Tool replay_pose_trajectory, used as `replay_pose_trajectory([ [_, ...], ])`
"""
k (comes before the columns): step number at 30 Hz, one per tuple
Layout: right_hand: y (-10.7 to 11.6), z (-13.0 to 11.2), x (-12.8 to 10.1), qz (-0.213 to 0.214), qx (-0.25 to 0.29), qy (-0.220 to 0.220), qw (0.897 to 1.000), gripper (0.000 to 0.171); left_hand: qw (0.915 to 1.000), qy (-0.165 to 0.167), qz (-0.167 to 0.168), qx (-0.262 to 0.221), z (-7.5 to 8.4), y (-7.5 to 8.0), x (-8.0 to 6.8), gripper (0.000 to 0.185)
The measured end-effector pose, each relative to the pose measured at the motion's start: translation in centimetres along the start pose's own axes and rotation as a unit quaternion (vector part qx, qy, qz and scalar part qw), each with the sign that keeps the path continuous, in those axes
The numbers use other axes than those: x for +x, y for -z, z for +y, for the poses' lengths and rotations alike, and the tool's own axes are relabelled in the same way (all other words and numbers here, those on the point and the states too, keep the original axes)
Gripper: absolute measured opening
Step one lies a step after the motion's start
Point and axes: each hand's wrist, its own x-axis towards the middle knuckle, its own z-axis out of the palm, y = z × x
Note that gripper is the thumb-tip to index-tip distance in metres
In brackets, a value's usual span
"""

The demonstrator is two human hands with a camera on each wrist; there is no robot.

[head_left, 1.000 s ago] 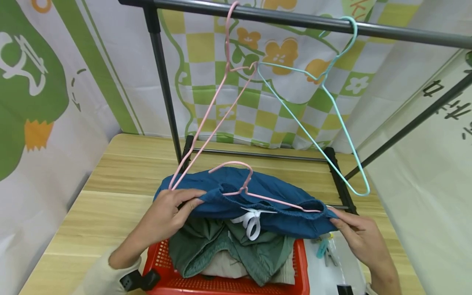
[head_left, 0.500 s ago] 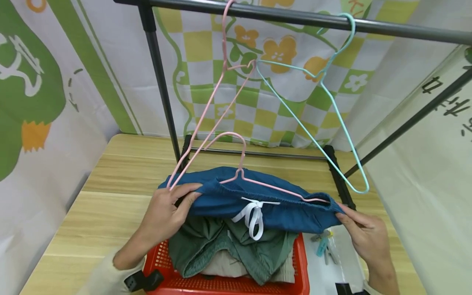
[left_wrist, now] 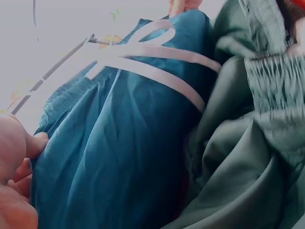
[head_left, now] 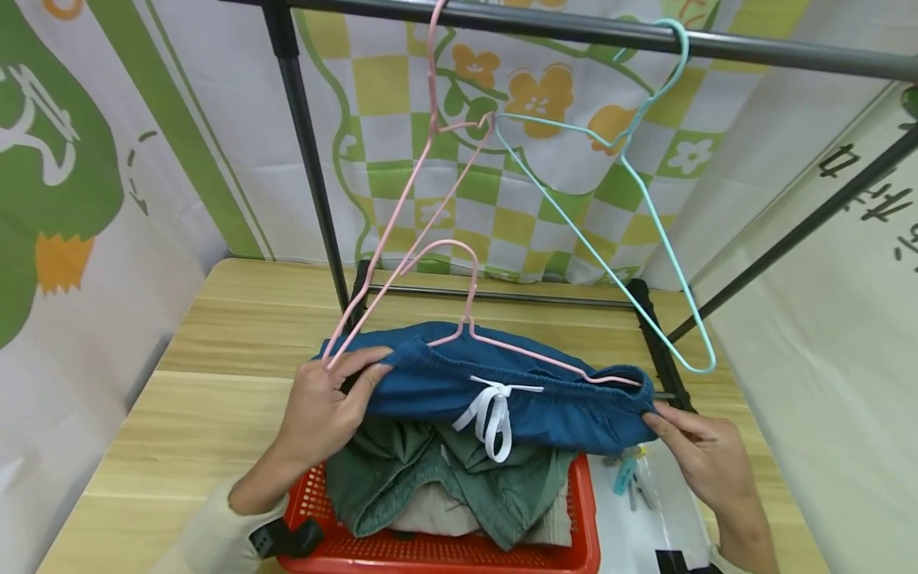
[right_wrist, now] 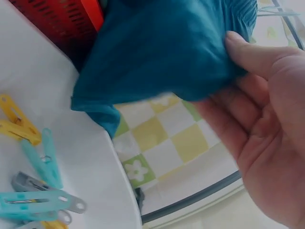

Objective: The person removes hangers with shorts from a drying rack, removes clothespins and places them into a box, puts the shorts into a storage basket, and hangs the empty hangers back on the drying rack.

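Note:
Blue shorts (head_left: 502,395) with a white drawstring (head_left: 491,410) hang on a pink wire hanger (head_left: 469,319) above a red basket (head_left: 445,550). My left hand (head_left: 326,406) pinches the left end of the waistband, thumb on top. My right hand (head_left: 692,454) pinches the right end. In the left wrist view the blue shorts (left_wrist: 119,152) fill the frame with the drawstring (left_wrist: 143,62) across them. In the right wrist view my right hand (right_wrist: 267,124) grips the blue fabric (right_wrist: 167,57).
A dark rail (head_left: 574,32) carries an empty pink hanger (head_left: 409,191) and a teal hanger (head_left: 645,199). Green clothes (head_left: 445,486) lie in the basket on a wooden table (head_left: 215,351). Clothes pegs (right_wrist: 33,181) lie on a white sheet at right. Printed cloth walls surround the table.
The pink hanger with the blue shorts has risen and tipped more upright. Both hands moved up slightly with the waistband ends; the drawstring now hangs freer.

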Motion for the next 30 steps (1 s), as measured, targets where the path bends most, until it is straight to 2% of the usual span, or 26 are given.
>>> replay_pose_trajectory([
  [3,0.2,-0.4,0.2,-0.017,-0.009,-0.005,1.0,0.036,0.9999,0.001,-0.009,-0.01,-0.1,0.0,0.0,0.024],
  [7,1.1,-1.5,0.7,-0.055,-0.05,-0.05,0.996,0.028,0.9994,-0.016,-0.026,-0.014,-0.2,0.0,-0.1,0.026],
  [9,1.5,-2.0,1.1,-0.081,-0.065,-0.07,0.992,0.031,0.999,-0.024,-0.037,-0.009,-0.3,-0.1,-0.3,0.028],
  [11,1.8,-2.3,1.5,-0.109,-0.057,-0.078,0.989,0.04,0.9983,-0.023,-0.053,-0.009,-0.3,-0.1,-0.4,0.028],
  [16,1.5,-2.8,2.5,-0.176,-0.01,-0.041,0.984,0.063,0.9958,-0.011,-0.09,-0.016,-0.4,-0.3,-0.8,0.027],
  [20,0.8,-3.3,3.1,-0.209,-0.018,-0.01,0.978,0.061,0.9949,-0.009,-0.1,-0.011,-0.4,-0.4,-0.9,0.027],
  [24,0.1,-3.8,3.3,-0.208,-0.032,0.007,0.978,0.051,0.994,-0.002,-0.109,-0.004,-0.4,-0.3,-0.9,0.026],
  [30,-1.2,-3.7,3.2,-0.147,-0.02,0.056,0.987,0.049,0.9937,0.007,-0.112,0.008,-0.2,-0.2,-0.6,0.025],
])
